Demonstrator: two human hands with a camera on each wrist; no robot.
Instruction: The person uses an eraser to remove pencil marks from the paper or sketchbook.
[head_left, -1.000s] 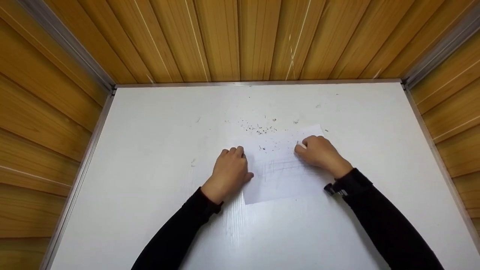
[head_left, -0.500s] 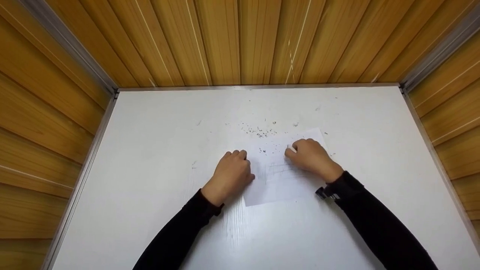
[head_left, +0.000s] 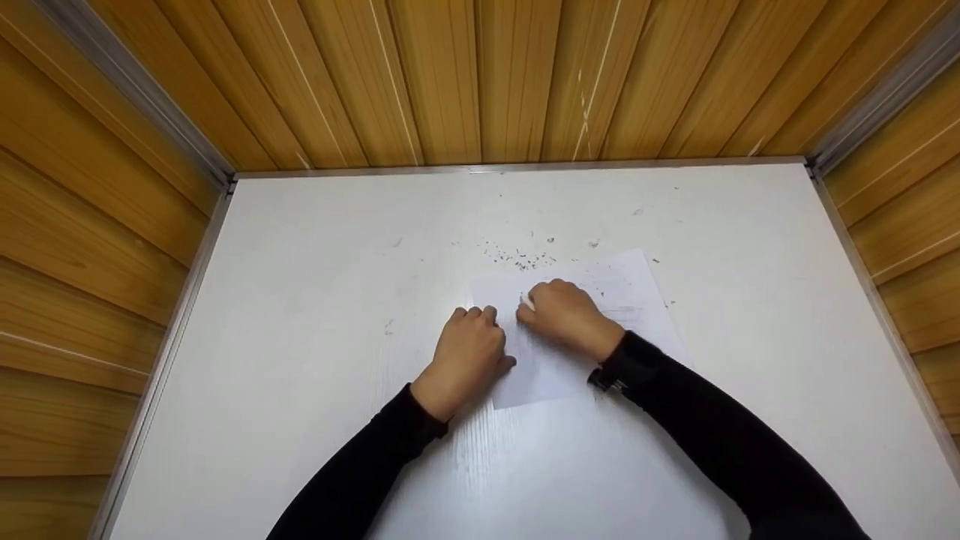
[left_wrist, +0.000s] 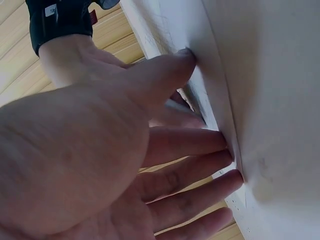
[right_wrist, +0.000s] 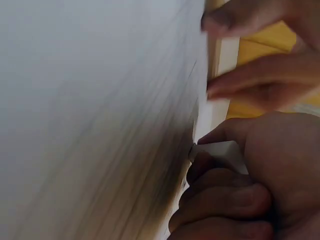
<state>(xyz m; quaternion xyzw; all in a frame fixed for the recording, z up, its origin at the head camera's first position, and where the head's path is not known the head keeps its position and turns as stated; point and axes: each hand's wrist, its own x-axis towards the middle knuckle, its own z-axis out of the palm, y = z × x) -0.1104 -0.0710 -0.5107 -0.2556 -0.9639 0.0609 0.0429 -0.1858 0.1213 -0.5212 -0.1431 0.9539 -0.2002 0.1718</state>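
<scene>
A sheet of white paper (head_left: pixel 544 384) lies on the white table, with faint grey pencil lines (head_left: pixel 621 309) across it. My right hand (head_left: pixel 568 319) pinches a small white eraser (right_wrist: pixel 222 154) between thumb and curled fingers, its end down at the paper. Smudged grey strokes run beside the eraser in the right wrist view. At the paper's left edge, my left hand (head_left: pixel 466 361) rests its fingertips (left_wrist: pixel 235 176) and thumb on the sheet. The left fingers are spread and fairly straight in the left wrist view, with nothing in the palm.
Dark eraser crumbs (head_left: pixel 525 260) are scattered on the table (head_left: pixel 315 285) beyond the paper's far edge, with some on the sheet. Wood-patterned panels (head_left: pixel 442 82) wall the table at the back and both sides, meeting it at metal edging.
My right hand has swept left across the paper with the eraser, from near the right edge to close beside the left hand. The left hand has stayed nearly in place.
</scene>
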